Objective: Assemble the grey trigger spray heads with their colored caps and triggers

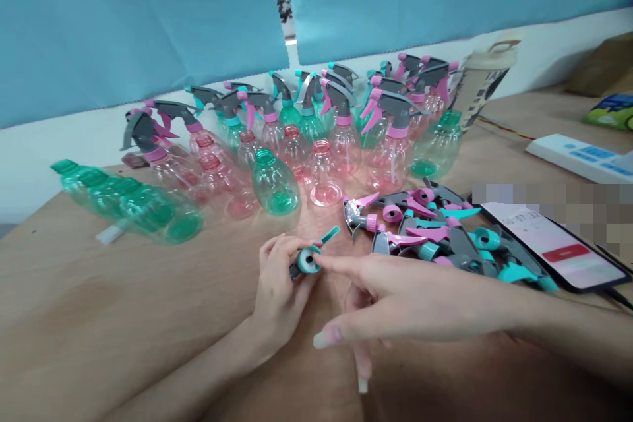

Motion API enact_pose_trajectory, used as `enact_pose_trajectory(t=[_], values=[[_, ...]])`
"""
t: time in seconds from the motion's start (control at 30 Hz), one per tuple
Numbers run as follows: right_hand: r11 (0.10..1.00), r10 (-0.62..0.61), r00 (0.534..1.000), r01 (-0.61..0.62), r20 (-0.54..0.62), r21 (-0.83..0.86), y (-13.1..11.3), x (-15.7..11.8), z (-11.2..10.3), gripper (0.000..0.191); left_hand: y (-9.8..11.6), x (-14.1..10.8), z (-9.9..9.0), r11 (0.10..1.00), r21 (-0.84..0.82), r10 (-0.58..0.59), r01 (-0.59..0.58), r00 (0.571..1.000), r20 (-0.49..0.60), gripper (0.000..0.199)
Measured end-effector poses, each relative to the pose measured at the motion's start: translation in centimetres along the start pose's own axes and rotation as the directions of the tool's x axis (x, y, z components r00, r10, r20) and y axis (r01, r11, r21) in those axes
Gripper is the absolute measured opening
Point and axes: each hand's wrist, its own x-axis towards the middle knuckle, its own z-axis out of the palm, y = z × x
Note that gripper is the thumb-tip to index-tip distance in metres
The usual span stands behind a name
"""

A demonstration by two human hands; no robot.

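Note:
My left hand [277,287] is closed around a trigger spray head [302,269] with a teal collar, whose round opening faces up toward me. A teal trigger tip sticks out past the fingers. My right hand [390,293] reaches across from the right with its index fingertip at the collar's rim; thumb and other fingers are spread, holding nothing. Beyond the hands stand a capless pink bottle [324,171] and a capless green bottle [275,181]. Right of them lies a pile of loose spray heads [435,235] in grey, pink and teal.
Several green bottles [141,204] lie at the left. Bottles with spray heads fitted [343,138] crowd the back, before a blue curtain [148,20]. At the right are a lidded cup [487,79], a white power strip [583,155] and a phone [554,241] with a cable.

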Motion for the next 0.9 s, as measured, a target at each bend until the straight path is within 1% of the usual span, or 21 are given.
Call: enact_pose_trajectory(t=[0.1,0.2,0.33,0.43,0.6,0.7,0.8,0.9], values=[[0.993,-0.014,0.995,0.002,0.103,0.116,0.0,0.1,-0.2,0.038,-0.2,-0.1,0.1,0.998,0.046,0.037,-0.035,0.999,-0.033,0.022],[0.971,-0.039,0.989,0.005,0.141,0.239,0.2,0.5,-0.6,0.037,-0.2,-0.1,0.2,0.996,0.069,0.057,-0.052,0.996,-0.066,0.022],[0.95,-0.078,0.994,0.05,0.082,0.31,0.8,1.1,-0.9,0.037,0.3,0.0,0.0,0.999,0.042,0.011,-0.008,0.998,-0.063,0.021],[0.933,-0.083,0.996,0.066,0.033,0.353,1.4,1.7,-0.8,0.036,0.3,0.0,-0.1,1.0,0.017,-0.01,0.012,0.997,-0.071,0.022],[0.899,-0.081,0.997,0.075,-0.005,0.431,2.3,2.8,-0.6,0.039,0.1,-0.1,-0.1,0.995,-0.032,-0.093,0.091,0.993,-0.071,0.021],[0.895,-0.098,0.995,0.099,-0.025,0.435,2.5,3.2,-0.7,0.038,0.0,0.0,0.0,0.994,-0.03,-0.106,0.104,0.992,-0.074,0.02],[0.903,-0.087,0.996,0.095,-0.036,0.42,2.5,3.2,-0.7,0.037,0.0,0.1,0.0,0.993,-0.036,-0.111,0.109,0.992,-0.059,0.022],[0.908,-0.071,0.994,0.101,-0.087,0.407,2.3,3.2,-0.4,0.033,0.0,0.2,0.1,0.994,-0.041,-0.1,0.098,0.994,-0.046,0.026]])
